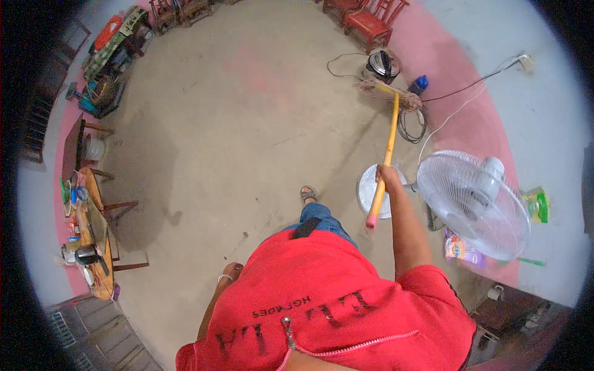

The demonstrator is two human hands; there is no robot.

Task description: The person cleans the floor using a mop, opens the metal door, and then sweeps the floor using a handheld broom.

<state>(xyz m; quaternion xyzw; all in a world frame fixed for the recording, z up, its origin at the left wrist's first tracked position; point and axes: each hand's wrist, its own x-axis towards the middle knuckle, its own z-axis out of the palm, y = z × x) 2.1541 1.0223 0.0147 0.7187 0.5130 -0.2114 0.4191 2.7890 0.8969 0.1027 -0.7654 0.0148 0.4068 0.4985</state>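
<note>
My right hand grips the yellow handle of a mop, near its pink-tipped end. The mop's fringed grey-brown head points away from me, raised in front of the wall side by an electric pot. Whether the mop head touches the floor I cannot tell. Beneath my right hand lies the round white base of a standing fan. My left hand hangs low beside my red shirt, a bracelet on its wrist, its fingers curled with nothing visible in them.
Red wooden chairs stand at the far right. A blue bottle, a coiled cable and a cord to a wall socket are on the right. Along the left wall stand a cluttered wooden table and a rack with a green cloth.
</note>
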